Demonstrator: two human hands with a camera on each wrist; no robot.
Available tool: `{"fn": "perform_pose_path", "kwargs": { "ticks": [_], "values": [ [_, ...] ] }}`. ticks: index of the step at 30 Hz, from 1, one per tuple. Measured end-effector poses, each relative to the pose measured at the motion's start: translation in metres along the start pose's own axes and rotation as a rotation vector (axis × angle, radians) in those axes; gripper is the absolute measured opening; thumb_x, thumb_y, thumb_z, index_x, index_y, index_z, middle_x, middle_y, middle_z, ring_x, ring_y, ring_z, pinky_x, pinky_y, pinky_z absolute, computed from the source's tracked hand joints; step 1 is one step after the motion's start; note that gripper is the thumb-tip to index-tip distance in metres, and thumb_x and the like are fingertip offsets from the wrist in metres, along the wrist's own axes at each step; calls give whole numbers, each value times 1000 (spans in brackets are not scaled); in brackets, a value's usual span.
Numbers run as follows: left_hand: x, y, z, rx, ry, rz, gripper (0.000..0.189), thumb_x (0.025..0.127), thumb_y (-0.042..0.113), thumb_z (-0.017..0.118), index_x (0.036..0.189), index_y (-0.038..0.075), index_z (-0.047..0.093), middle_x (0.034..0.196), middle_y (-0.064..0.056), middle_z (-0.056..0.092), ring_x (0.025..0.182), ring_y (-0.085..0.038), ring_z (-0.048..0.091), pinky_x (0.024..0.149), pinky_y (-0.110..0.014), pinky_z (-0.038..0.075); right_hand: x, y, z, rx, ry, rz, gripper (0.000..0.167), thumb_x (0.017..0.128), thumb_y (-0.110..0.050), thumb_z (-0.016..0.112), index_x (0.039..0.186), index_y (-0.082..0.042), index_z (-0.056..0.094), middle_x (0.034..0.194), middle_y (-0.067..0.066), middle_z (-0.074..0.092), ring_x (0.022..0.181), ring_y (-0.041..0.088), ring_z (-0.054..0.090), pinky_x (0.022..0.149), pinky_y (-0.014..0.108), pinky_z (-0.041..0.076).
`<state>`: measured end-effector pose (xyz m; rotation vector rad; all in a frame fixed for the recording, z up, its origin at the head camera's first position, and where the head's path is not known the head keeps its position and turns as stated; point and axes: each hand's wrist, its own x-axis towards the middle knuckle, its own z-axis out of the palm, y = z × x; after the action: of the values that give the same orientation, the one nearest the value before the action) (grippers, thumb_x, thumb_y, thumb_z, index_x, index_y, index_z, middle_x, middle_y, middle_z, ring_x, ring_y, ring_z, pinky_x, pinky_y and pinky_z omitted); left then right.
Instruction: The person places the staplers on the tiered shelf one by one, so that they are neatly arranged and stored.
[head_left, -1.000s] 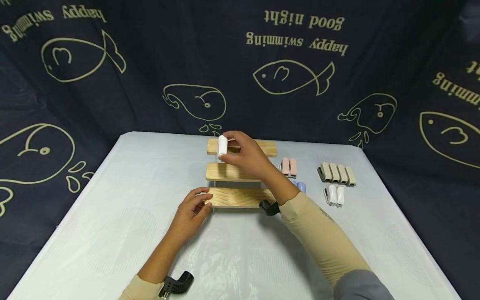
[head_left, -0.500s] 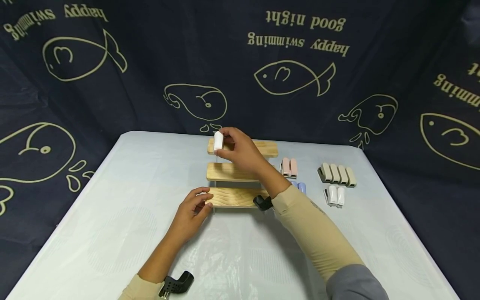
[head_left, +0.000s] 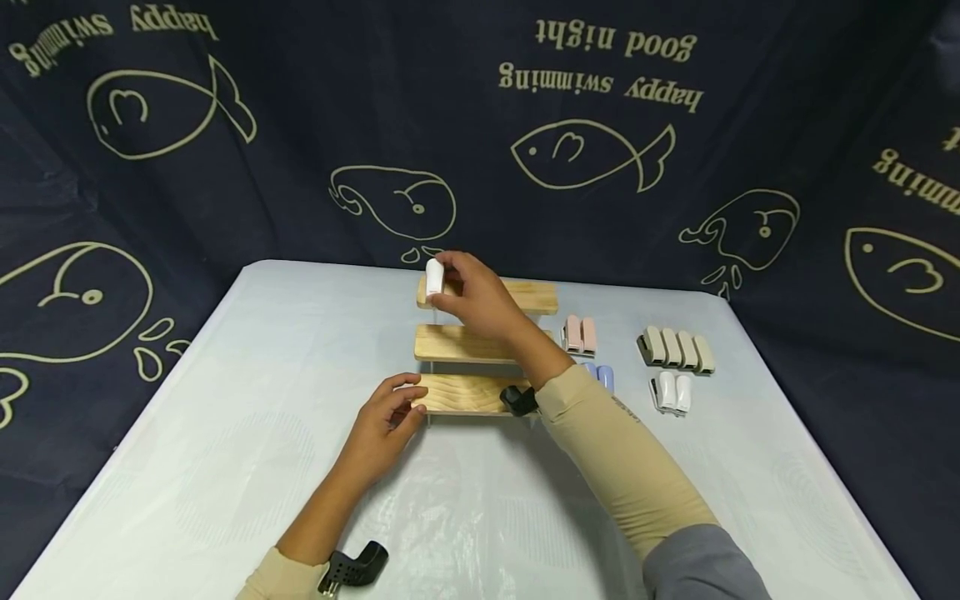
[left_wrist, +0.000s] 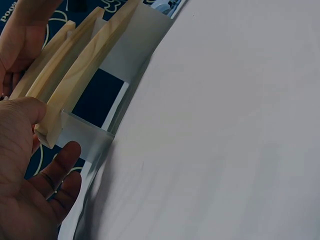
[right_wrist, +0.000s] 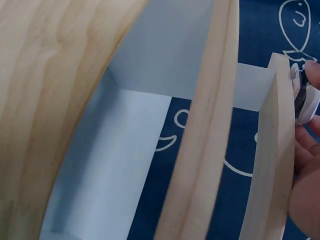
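Observation:
My right hand [head_left: 480, 296] pinches a white mini stapler [head_left: 434, 277] between thumb and fingers, at the left end of the top board [head_left: 531, 297] of a three-step display stand. In the right wrist view the stapler [right_wrist: 305, 97] is right at that board's edge, its dark inner part showing. My left hand [head_left: 384, 429] holds the left end of the stand's lowest board [head_left: 465, 394]. In the left wrist view the thumb [left_wrist: 30, 109] lies against the board end, with two fingers spread below beside the translucent side panel [left_wrist: 87, 135].
Right of the stand lie two pink staplers [head_left: 580, 335] and blue ones [head_left: 605, 377] partly behind my right forearm. Farther right sit a row of several beige staplers [head_left: 677, 349] and two white ones [head_left: 675, 392]. A dark printed curtain [head_left: 300, 217] hangs behind the table [head_left: 247, 350].
My right hand has carried the white stapler slightly left and back, to the top board's left end. My left hand stays at the lowest board.

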<state>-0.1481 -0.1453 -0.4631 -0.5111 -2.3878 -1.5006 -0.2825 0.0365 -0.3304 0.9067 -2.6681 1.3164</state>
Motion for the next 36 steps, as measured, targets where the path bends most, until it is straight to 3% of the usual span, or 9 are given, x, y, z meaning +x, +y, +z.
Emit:
{"fn": "perform_pose_path", "kwargs": {
  "ticks": [11, 27, 36],
  "values": [
    [1, 0, 1, -3, 0, -4, 24, 96, 11, 67, 118, 3, 69, 136, -7, 55, 89, -14, 64, 75, -27, 55, 1, 3, 0, -60, -15, -43, 65, 92, -17, 73, 148, -3, 40, 135, 10, 51, 126, 20, 53, 102, 23, 44],
    [1, 1, 2, -2, -1, -14, 24, 96, 10, 67, 119, 3, 69, 136, -6, 54, 89, -14, 64, 75, -27, 55, -1, 2, -1, -48, 5, -17, 63, 92, -17, 74, 145, -4, 44, 136, 9, 50, 127, 21, 52, 102, 22, 43],
    [0, 2, 1, 9, 5, -6, 24, 95, 9, 68, 119, 2, 68, 136, -7, 55, 88, -15, 64, 75, -27, 55, -20, 4, -9, 4, 40, 25, 64, 92, -23, 74, 147, -11, 44, 140, 10, 47, 127, 22, 52, 104, 31, 44]
  ]
}}
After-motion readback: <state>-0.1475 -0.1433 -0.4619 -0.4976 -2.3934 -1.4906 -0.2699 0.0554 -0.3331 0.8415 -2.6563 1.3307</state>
